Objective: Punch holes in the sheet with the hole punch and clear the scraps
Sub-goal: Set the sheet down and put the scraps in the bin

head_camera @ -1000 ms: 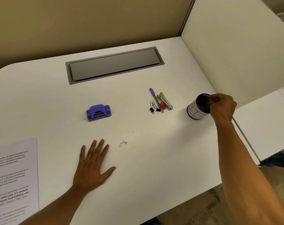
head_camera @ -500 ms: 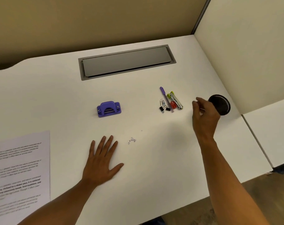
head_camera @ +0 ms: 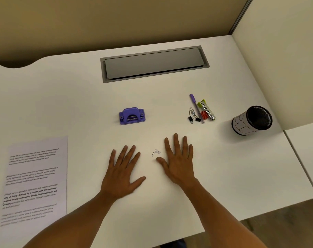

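A purple hole punch (head_camera: 132, 115) stands on the white desk (head_camera: 80, 104), beyond my hands. A printed sheet (head_camera: 36, 178) lies flat at the left near the front edge. A small cluster of paper scraps (head_camera: 156, 152) sits on the desk between my hands, closest to the right one. My left hand (head_camera: 122, 171) rests palm down with fingers spread and holds nothing. My right hand (head_camera: 179, 161) also lies flat and open, its index finger just right of the scraps.
A black mesh pen cup (head_camera: 252, 120) lies tipped on its side at the right. Beside it lie a purple pen (head_camera: 194, 102), a small stapler (head_camera: 207, 110), paper clips and binder clips (head_camera: 193, 116). A grey cable hatch (head_camera: 154, 63) is set into the desk's back; partition walls stand behind and right.
My right hand let go of the pen cup, which now lies tipped on the desk, and came left to rest flat beside the scraps. The left hand stayed flat.
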